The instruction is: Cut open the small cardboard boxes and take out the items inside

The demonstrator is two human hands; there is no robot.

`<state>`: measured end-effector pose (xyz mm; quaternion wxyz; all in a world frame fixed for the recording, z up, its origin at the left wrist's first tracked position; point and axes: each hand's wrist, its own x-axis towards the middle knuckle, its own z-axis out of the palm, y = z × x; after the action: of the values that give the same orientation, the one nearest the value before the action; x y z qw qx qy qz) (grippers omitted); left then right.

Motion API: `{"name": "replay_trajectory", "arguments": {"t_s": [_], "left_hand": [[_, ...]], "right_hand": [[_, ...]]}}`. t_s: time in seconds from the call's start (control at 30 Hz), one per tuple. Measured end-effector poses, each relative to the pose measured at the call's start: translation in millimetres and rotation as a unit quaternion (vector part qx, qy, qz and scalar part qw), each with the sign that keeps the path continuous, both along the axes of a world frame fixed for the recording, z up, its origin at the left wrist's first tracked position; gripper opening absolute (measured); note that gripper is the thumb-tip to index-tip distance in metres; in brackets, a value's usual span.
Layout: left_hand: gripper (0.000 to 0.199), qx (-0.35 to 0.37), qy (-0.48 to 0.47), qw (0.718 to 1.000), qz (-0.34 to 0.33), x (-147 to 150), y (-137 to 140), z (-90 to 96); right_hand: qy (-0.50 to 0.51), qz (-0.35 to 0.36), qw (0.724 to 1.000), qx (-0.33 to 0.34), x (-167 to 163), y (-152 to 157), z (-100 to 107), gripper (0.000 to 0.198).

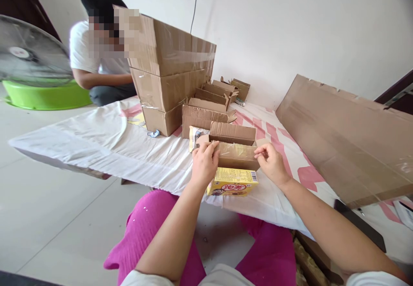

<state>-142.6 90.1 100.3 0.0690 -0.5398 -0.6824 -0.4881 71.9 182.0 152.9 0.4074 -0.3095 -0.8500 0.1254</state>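
In front of me stands a small brown cardboard box (237,162) with its top flaps up. My left hand (206,161) holds its left front corner, fingers bent over the flap's edge. At the opposite corner, the curled fingers of my right hand (272,163) pinch the edge of the front flap. What lies inside the box is hidden by that flap. Right before it, on my side, is a yellow printed carton (232,182) near the table edge. A white printed packet (194,137) shows beside the box, behind my left hand.
Further open cardboard boxes (206,109) line up behind. Taped boxes are stacked (174,75) at left, with a person (97,53) crouching past them near a fan (29,53) and green basin (45,94). A large cardboard box (342,144) and dark phone-like slab (359,225) are at right.
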Motion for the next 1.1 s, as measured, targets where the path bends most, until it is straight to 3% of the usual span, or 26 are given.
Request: {"name": "replay_trajectory", "arguments": {"t_s": [0.2, 0.3, 0.37, 0.47, 0.57, 0.97, 1.1], "left_hand": [[0.029, -0.001, 0.001, 1.0, 0.0, 1, 1, -0.7], [0.029, -0.001, 0.002, 1.0, 0.0, 0, 1, -1.4], [0.029, -0.001, 0.002, 1.0, -0.002, 0, 1, -1.5], [0.029, 0.0, 0.002, 1.0, -0.003, 1, 0, -1.0], [0.029, -0.002, 0.001, 1.0, -0.002, 1, -1, -0.5], [0.027, -0.002, -0.005, 1.0, -0.01, 0, 1, -1.5], [0.027, 0.0, -0.006, 0.999, -0.034, 0, 0, 0.2]], "right_hand": [[-0.02, 0.015, 0.999, -0.043, 0, -5, -1, 0.007], [0.037, 0.011, 0.99, -0.138, -2, -5, 0, 0.009], [0.115, 0.013, 0.963, -0.243, -4, -5, 2, 0.017], [0.238, 0.058, 0.887, -0.392, -7, -6, 10, 0.027], [0.282, 0.092, 0.831, -0.472, -10, -9, 18, 0.033], [0.322, 0.088, 0.778, -0.533, -16, -7, 25, 0.036], [0.316, 0.099, 0.78, -0.531, -22, -10, 26, 0.035]]}}
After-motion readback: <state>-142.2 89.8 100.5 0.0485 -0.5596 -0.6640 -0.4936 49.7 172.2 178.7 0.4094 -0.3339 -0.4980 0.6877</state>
